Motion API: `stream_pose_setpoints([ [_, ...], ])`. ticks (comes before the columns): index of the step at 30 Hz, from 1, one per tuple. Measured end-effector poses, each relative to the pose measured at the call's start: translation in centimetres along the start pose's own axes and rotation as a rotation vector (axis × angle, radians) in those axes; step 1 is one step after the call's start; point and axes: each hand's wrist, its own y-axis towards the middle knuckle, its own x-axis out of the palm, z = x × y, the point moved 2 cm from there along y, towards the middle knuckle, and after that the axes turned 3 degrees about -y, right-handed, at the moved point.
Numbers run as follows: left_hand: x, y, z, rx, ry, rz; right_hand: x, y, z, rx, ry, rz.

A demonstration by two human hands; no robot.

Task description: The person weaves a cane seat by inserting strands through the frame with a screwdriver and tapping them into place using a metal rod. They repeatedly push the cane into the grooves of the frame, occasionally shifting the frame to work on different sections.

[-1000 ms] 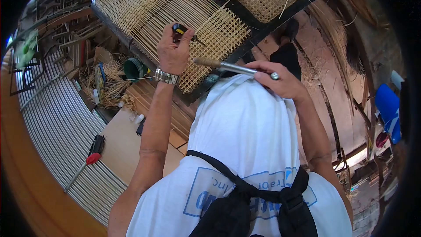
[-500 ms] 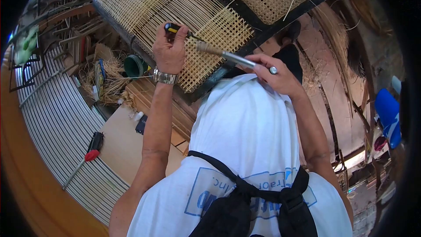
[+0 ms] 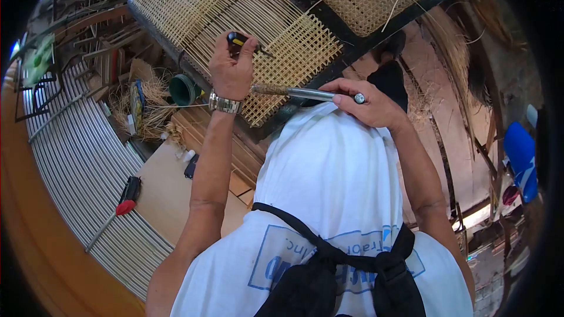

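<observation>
My left hand [image 3: 232, 73], with a metal-band watch at its wrist, is closed round a screwdriver [image 3: 238, 40] with a black and yellow handle. The thin dark shaft points right, over the cane webbing [image 3: 299, 47]. My right hand [image 3: 367, 103] grips a metal rod [image 3: 311, 93] with a brown, rough-looking end, which reaches left to near my left wrist. The webbing sits in a dark frame [image 3: 346, 53]; one band shows only parallel strands [image 3: 252, 14], with woven mesh on both sides.
A green container [image 3: 183, 90] stands among loose fibre scraps at the left. Farther left lie a ribbed metal surface [image 3: 88, 158] and a black and red tool [image 3: 127, 196]. A blue object [image 3: 520, 161] is at the far right. Long strands [image 3: 446, 41] hang beyond the frame.
The rod's brown end has swung down and left, from above the webbing to near my left wrist. The screwdriver has shifted slightly right, still in my left hand.
</observation>
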Motion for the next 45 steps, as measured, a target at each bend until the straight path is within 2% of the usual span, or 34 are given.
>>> stream_pose_setpoints([
  [3, 0.6, -0.6, 0.0, -0.006, -0.004, -0.01, 0.3, 0.0, 0.4, -0.051, -0.021, 0.007],
  [5, 0.3, -0.2, 0.0, 0.026, -0.011, 0.019, 0.1, 0.1, 0.0, 0.108, 0.125, 0.118],
  [6, 0.2, 0.1, 0.1, 0.028, -0.011, 0.022, 0.5, 0.7, 0.3, 0.05, 0.173, 0.213],
  [8, -0.4, 0.3, 0.5, 0.038, -0.054, 0.092, 0.0, 0.2, 0.5, 0.049, 0.121, 0.144],
  [12, 0.0, 0.4, -0.8, 0.038, 0.046, 0.059, 0.2, 0.8, -0.6, -0.004, 0.024, 0.023],
  [13, 0.1, 0.3, -1.1, 0.036, 0.044, 0.059, 0.2, 0.8, -0.5, -0.002, 0.023, 0.022],
  [16, -0.2, 0.3, -1.2, 0.013, -0.033, 0.104, 0.1, 1.4, 1.2, 0.055, 0.248, 0.228],
  [21, -0.5, 1.0, 0.7, 0.01, 0.046, 0.103, -0.3, 1.3, 0.4, 0.053, 0.125, 0.06],
  [23, -0.4, 1.0, 0.6, 0.027, 0.065, 0.09, 0.0, 2.0, 1.6, 0.015, 0.156, 0.104],
  [24, -0.3, 1.1, 0.6, 0.044, 0.086, 0.075, 0.1, 2.2, 1.4, 0.026, 0.227, 0.191],
  [29, -0.8, 1.9, 0.6, 0.029, 0.057, 0.116, -1.7, 1.0, 0.2, 0.04, 0.367, 0.205],
  [32, -0.6, 2.7, 0.1, 0.035, 0.153, 0.112, -3.0, 1.9, 0.2, 0.036, 0.326, 0.391],
  [33, -0.2, 3.0, -0.1, 0.065, 0.224, 0.093, -3.2, 2.3, 0.0, 0.033, 0.325, 0.394],
  [34, 0.1, 3.1, -0.2, 0.098, 0.148, 0.081, -3.3, 2.7, -0.3, 0.034, 0.317, 0.39],
  [39, 0.1, 3.7, -0.7, 0.055, 0.142, 0.044, -3.5, 3.1, -0.2, 0.034, 0.235, 0.294],
  [40, 0.1, 3.8, -1.0, 0.047, 0.085, 0.062, -3.5, 2.9, -0.3, 0.034, 0.307, 0.389],
  [45, 0.4, 4.6, 0.7, 0.108, 0.181, 0.045, -5.2, 2.6, 0.5, 0.01, 0.337, 0.397],
])
